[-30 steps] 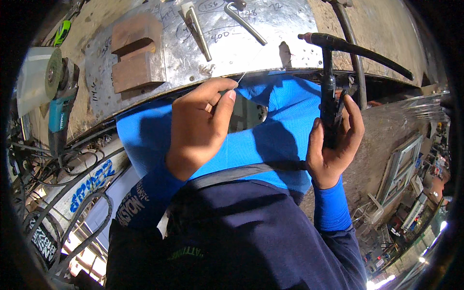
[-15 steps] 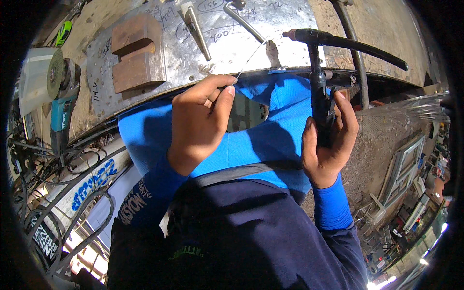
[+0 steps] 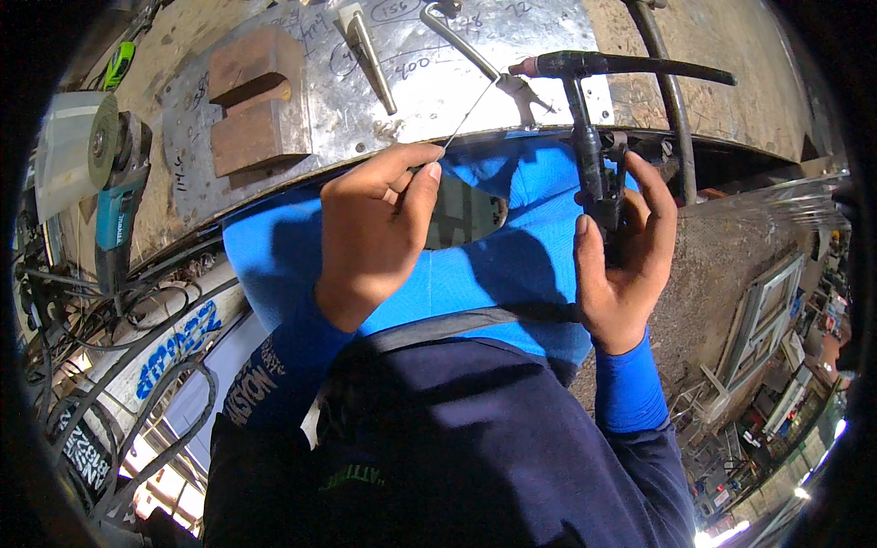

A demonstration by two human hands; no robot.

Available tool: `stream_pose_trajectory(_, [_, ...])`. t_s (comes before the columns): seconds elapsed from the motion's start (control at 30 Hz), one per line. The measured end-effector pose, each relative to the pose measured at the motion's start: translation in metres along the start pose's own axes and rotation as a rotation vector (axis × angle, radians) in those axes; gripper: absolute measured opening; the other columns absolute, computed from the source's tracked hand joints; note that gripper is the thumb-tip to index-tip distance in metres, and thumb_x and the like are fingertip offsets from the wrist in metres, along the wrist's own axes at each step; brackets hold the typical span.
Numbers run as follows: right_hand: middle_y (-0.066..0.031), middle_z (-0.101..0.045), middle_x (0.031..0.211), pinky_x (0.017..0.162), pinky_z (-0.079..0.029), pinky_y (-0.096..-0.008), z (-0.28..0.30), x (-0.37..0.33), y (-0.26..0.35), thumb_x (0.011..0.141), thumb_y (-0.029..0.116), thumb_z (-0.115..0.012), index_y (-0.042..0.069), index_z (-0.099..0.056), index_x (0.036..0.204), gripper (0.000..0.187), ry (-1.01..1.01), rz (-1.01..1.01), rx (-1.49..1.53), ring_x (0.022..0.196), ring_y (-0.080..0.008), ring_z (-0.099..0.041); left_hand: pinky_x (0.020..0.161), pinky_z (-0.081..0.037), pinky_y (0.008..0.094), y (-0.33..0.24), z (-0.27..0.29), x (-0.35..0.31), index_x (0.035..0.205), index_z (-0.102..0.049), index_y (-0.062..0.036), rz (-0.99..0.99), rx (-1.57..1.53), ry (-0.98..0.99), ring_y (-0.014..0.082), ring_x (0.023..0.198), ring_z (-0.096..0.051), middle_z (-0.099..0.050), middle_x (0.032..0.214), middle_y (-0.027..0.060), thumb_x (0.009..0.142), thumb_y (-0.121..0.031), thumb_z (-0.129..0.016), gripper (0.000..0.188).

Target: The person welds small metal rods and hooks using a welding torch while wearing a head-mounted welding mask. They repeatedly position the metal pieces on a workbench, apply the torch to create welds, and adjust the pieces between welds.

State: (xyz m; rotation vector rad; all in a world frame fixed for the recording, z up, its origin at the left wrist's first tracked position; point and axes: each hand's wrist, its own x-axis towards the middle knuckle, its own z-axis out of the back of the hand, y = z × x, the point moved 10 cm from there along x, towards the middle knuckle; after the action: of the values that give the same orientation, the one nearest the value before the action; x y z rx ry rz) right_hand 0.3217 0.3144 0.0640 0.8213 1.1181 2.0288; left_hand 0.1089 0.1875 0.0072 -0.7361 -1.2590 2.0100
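Observation:
A thin filler rod (image 3: 470, 113) is pinched between the thumb and index finger of my left hand (image 3: 370, 233), at the near edge of the metal plate (image 3: 338, 110). Its far tip reaches the near end of a bent metal rod (image 3: 459, 42) lying on the plate. My right hand (image 3: 628, 274) is wrapped round the handle of a black TIG welding torch (image 3: 582, 114). The torch head points left, its nozzle just right of that same rod end, and casts a shadow on the plate. Left of the bent rod lies a tapered metal piece (image 3: 370, 64).
A slotted, rusty steel block (image 3: 247, 139) sits on the plate's left part. Beyond it are a teal angle grinder (image 3: 114, 215) and a small green tool (image 3: 119, 64). A metal pipe (image 3: 673, 110) crosses the bench edge at right. Cables (image 3: 174, 370) hang in loops at lower left.
The torch has shifted left, bringing its nozzle closer to the bent rod's end. My right fingers have changed their position on the handle. My left hand has barely moved.

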Motion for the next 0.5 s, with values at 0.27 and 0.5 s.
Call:
stream_pose_trajectory(0.27, [-0.0148,-0.065,0.130,0.082,-0.053,-0.0272,0.014,0.020,-0.021,0.094,-0.003,-0.068,0.000,-0.043,0.156,0.067,0.069,-0.297,0.210,0.097,-0.0141,-0.065,0.054,-0.038,0.0233,-0.009,0.004,0.000,0.114,-0.078,0.0016,-0.149,0.149,-0.060,0.0025,0.060,-0.047,-0.058,0.065,-0.0010,0.101,-0.009,-0.071,0.019])
stream_pose_trajectory(0.5, [-0.0114,-0.075,0.098,0.044,-0.036,-0.0190,0.011,0.028,-0.038,0.097,0.003,-0.068,0.007,-0.043,0.158,0.067,0.137,-0.511,0.426,0.056,-0.0049,-0.053,0.076,-0.056,0.0355,-0.010,0.004,0.000,0.108,-0.078,0.0008,-0.097,0.111,-0.063,0.0313,0.085,-0.072,-0.074,0.094,0.0183,0.097,-0.008,-0.070,0.017])
